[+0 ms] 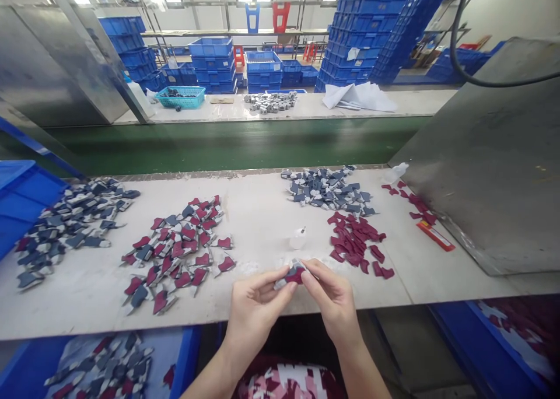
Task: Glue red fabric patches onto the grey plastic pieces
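Both my hands meet at the table's front edge around one small moulded part (294, 273), grey and dark blue with a maroon piece on its face. My left hand (258, 300) pinches its left end between thumb and fingers. On the other side, my right hand (330, 297) presses thumb and fingertips on the part's right end. Right of my hands lies a pile of loose maroon pieces (356, 238). Behind that pile are blue-and-grey parts (326, 189). To the left, a heap of parts with maroon faces (179, 244) is spread out.
Blue-and-grey parts (83, 212) lie far left beside a blue crate (26, 195). A filled bin (188, 352) sits below the front edge. An orange-red packet (435, 235) rests near the metal panel (503, 171). Beyond runs a green belt (262, 145).
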`<control>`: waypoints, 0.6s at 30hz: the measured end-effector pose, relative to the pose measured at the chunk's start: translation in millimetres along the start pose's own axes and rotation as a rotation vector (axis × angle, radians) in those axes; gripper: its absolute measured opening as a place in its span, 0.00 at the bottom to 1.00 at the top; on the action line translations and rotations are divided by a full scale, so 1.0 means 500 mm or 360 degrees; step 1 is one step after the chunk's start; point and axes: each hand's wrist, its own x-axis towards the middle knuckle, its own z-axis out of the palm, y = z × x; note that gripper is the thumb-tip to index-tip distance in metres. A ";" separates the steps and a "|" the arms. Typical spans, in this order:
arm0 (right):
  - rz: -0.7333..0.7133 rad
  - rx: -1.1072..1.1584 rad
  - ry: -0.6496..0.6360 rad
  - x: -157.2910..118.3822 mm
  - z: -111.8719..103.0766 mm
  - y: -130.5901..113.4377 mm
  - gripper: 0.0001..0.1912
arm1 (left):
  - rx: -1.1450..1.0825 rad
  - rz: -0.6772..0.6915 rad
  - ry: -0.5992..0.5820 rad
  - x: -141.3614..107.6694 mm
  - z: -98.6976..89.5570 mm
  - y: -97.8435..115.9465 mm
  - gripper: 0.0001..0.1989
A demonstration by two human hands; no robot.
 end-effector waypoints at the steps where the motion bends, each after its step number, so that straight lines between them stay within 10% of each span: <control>1: -0.0002 0.0009 0.0001 0.000 0.002 0.001 0.10 | 0.0015 0.0047 0.0016 -0.002 -0.001 -0.004 0.15; 18: -0.0057 -0.0061 0.0054 -0.003 0.009 -0.001 0.11 | 0.0135 0.0273 0.0083 -0.018 -0.003 -0.023 0.13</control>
